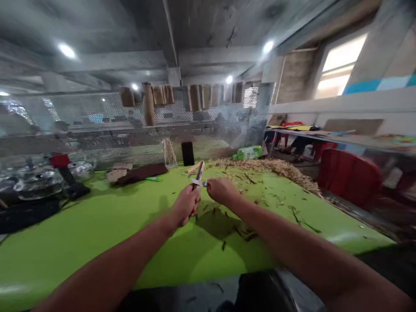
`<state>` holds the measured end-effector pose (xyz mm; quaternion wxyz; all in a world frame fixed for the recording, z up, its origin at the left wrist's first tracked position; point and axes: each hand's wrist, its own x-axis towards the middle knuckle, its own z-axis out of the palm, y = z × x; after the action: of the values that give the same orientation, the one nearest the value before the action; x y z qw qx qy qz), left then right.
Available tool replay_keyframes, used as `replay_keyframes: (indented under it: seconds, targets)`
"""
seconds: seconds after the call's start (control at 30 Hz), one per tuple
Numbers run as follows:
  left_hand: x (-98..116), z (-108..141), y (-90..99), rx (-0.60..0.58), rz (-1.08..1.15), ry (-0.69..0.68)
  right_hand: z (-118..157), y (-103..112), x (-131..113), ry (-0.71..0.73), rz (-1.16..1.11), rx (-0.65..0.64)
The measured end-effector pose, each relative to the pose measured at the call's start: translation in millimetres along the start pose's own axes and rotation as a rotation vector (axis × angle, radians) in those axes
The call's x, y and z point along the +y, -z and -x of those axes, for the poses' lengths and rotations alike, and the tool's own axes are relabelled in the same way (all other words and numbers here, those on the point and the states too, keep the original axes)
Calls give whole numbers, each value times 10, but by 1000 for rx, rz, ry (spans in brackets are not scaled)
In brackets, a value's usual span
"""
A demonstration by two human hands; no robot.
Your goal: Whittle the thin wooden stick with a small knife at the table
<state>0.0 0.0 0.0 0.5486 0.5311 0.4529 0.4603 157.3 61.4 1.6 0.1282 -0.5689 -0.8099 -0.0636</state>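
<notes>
Over the middle of the green tabletop (107, 229), my left hand (188, 203) is closed around a narrow brown wooden stick (200, 170), its upper end pointing away from me. My right hand (222, 190) grips a knife (198, 182) by its handle, a bit of red showing at the fist. The blade lies across the stick just above my left fingers. Dark curled shavings (248, 236) are scattered on the table below and to the right of my hands. The lower part of the stick is hidden inside my left hand.
A heap of pale shavings (282, 167) runs along the far right edge, near a green plastic bottle (249, 152) on its side. A black upright block (187, 154) stands by the perforated metal screen (208, 130). Brown pieces (141, 174) lie left; a red chair (349, 177) stands right.
</notes>
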Motion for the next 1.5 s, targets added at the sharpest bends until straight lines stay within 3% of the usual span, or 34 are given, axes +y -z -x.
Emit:
replay_keyframes:
  seconds: [0.1,0.23,0.33,0.43,0.6,0.73,0.97,1.17,1.27,1.4,1.5]
  targets:
    - [-9,121,-65,-33,-44,31,-161,6,202,-146,-56,-22]
    - [-31,234,-158,-169,-53,14,-288,66,707,-433,-140,-24]
    - [-46,187,-155,-144,21,24,-299,103,910,-527,-178,55]
    - [-55,77,-91,-52,59,35,-255,84,730,-424,-217,106]
    - [-44,21,-72,-13,59,17,-81,23,134,-95,-132,43]
    - [-31,65,-101,6,30,7,15,42,-58,-17,-54,-18]
    - [-9,125,-101,-14,-16,40,-5,92,68,-68,20,-24]
    - [10,118,-117,17,-8,5,11,48,14,-13,20,-10]
    - [19,171,-107,1,-8,49,-70,56,142,-86,4,-35]
    - [39,254,-149,-113,8,35,-152,114,411,-258,19,-47]
    - [69,257,-189,-112,58,-1,-164,94,440,-228,-23,7]
